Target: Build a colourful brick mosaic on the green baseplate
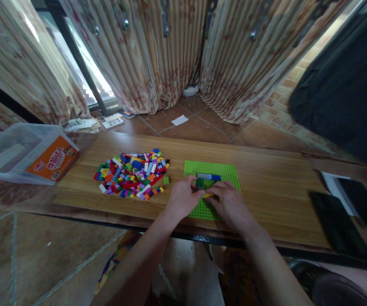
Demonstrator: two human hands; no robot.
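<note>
A bright green studded baseplate point(228, 168) lies on the wooden board, with a low brick frame on it. Blue and grey-blue bricks point(209, 177) form the frame's far side, and dark green bricks point(200, 183) its left side. My left hand point(183, 196) is closed against the frame's left side, its thumb reaching toward a yellow brick point(208, 195). Across from it, my right hand point(229, 200) pinches that yellow brick at the near side of the frame. My fingers partly cover the brick and the frame's near and right sides.
Left of the baseplate spreads a pile of mixed coloured bricks point(135, 174), with a lime green brick point(166, 180) at its edge. A clear plastic box point(20, 148) with an orange label stands at the far left. Dark flat objects point(338, 221) lie at the right end.
</note>
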